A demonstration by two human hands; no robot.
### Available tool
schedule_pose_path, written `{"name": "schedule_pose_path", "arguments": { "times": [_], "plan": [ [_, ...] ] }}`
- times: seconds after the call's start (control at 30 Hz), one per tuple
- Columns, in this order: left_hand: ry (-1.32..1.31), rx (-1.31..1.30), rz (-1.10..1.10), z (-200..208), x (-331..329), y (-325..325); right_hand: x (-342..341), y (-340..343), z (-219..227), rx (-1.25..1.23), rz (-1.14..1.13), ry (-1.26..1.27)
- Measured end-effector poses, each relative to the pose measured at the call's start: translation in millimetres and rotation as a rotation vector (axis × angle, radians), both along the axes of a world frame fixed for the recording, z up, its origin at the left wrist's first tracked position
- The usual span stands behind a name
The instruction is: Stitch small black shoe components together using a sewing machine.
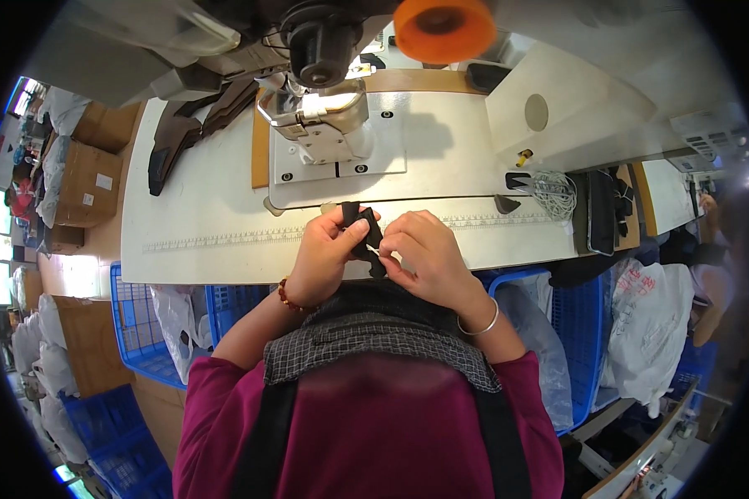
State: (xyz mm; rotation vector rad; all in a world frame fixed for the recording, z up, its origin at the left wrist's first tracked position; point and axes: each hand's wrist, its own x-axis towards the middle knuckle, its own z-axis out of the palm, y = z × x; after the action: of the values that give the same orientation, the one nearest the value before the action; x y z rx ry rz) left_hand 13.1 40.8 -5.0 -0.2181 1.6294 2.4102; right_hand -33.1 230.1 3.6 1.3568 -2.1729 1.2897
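My left hand [321,256] grips a small folded piece of black fabric [371,243] between thumb and fingers, just over the front edge of the table. Beside it, my right hand [429,256] is closed in a pinch at the fabric's right side. A tiny whitish bit shows by its fingertips, too small to name. Beyond my hands stands the sewing machine [329,137], its metal head over a white plate. A printed ruler strip [225,238] runs along the white table [191,204] on both sides of my hands.
Dark brown cut pieces [175,145] lie at the table's left. Scissors [520,180], a bundle of pale cord [553,195] and a black case [595,212] sit at the right. Blue crates [137,324] with plastic bags stand below the front edge. Cardboard boxes [87,183] stand farther left.
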Motion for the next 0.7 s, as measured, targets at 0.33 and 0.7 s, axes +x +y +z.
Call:
{"name": "schedule_pose_path", "arguments": {
  "times": [0.33,0.7],
  "plan": [
    [0.014,0.015,0.042,-1,-2,2,4,-1,-7,-0.085,0.001,-0.037],
    [-0.018,0.102,0.305,-18,-14,-11,-1,-4,-18,-0.018,0.158,-0.325]
  ]
}}
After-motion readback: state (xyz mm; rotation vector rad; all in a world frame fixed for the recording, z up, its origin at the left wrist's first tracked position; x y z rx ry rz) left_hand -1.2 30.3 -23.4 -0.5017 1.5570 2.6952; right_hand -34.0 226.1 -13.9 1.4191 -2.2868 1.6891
